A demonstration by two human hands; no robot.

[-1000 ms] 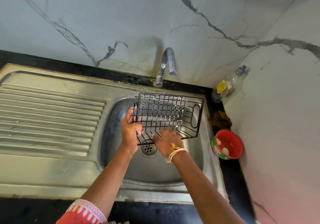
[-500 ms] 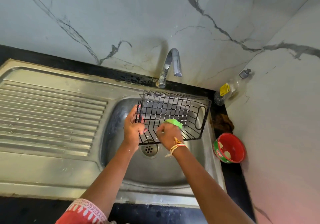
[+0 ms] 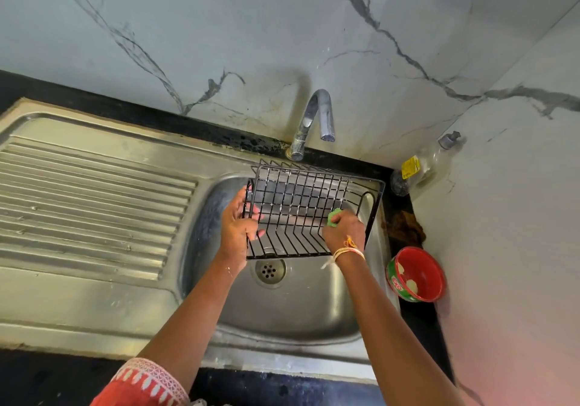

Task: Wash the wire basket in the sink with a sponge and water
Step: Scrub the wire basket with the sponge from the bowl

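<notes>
Black wire basket (image 3: 309,214) held over the steel sink (image 3: 292,308): left hand (image 3: 238,228) clasps its 9 o'clock edge; right hand (image 3: 344,233) presses a green sponge (image 3: 333,217) at 4 o'clock.

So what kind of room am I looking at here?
Most likely a home kitchen: a steel sink with a ribbed draining board, a tap on a marble-look wall, and a dish-soap bottle in the corner.

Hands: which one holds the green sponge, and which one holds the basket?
The right hand, the one with thread bands at its wrist, holds the green sponge against the wire basket. The left hand only grips the basket's left edge.
</notes>
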